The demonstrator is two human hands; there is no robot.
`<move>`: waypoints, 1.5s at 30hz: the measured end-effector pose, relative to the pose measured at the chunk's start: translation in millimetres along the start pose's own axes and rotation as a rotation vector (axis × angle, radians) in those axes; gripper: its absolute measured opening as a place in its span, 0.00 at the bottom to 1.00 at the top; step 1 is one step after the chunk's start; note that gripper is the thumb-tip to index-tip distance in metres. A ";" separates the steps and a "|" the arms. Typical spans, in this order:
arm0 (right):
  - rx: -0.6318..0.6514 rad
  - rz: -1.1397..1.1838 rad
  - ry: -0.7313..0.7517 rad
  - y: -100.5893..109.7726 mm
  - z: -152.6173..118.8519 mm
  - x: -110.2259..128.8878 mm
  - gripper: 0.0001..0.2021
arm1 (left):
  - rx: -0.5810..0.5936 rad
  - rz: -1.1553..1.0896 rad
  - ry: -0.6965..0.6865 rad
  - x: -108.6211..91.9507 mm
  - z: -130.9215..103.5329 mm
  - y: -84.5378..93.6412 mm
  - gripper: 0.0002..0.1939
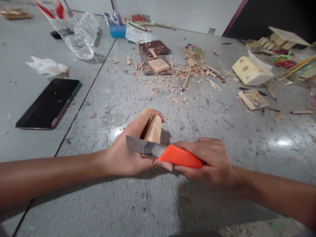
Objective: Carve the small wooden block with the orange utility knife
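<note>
In the middle of the head view, my left hand (130,154) is closed around a pale wooden block (153,130), its thumb and fingers on either side. A tan bandage (147,114) wraps that thumb. My right hand (212,161) grips a utility knife (181,157) by its orange handle. The knife's grey blade (134,144) points left and crosses in front of the block's near end. Whether the blade touches the wood I cannot tell. Part of the block is hidden by my left hand and the knife.
A black phone (49,103) and a crumpled tissue (46,66) lie left, below a plastic bottle (79,39). Wood shavings (195,69), a carving tool (186,81) and a carved wooden piece (159,65) lie ahead. A yellow tissue pack (249,70) sits at right.
</note>
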State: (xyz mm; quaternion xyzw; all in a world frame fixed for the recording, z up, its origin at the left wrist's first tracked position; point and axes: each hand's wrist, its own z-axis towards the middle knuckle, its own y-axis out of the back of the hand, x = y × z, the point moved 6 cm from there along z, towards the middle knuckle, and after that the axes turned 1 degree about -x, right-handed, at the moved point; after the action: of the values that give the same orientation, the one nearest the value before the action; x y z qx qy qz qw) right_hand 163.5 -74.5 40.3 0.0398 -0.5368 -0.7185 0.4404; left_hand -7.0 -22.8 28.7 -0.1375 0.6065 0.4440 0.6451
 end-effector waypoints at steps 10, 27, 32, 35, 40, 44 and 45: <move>-0.036 0.119 0.066 -0.3 6.8 4.7 0.25 | -0.110 -0.028 -0.006 -0.8 -2.3 9.4 0.49; -0.067 0.175 0.057 -5.1 3.6 1.0 0.26 | -0.104 -0.073 -0.008 1.8 0.1 7.2 0.53; -0.086 0.154 0.064 -2.8 4.3 3.1 0.27 | -0.092 -0.050 -0.029 3.2 -0.7 6.6 0.53; -0.082 0.163 0.072 -3.1 4.3 3.5 0.28 | -0.087 -0.029 -0.037 5.9 -0.7 6.2 0.55; -0.091 0.163 0.084 -4.8 3.0 3.4 0.27 | -0.090 -0.054 -0.057 6.3 0.7 6.4 0.55; -0.123 0.135 0.074 -4.7 0.8 3.4 0.20 | -0.109 -0.085 -0.055 3.7 1.0 8.3 0.55; -0.132 0.125 0.071 -4.3 0.3 3.5 0.19 | -0.112 -0.091 -0.052 3.1 1.1 8.5 0.54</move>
State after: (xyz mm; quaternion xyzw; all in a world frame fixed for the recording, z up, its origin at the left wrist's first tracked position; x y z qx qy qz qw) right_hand 158.6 -76.6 38.4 0.0024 -0.4737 -0.7218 0.5046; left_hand -13.0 -15.9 29.2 -0.1892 0.5571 0.4509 0.6712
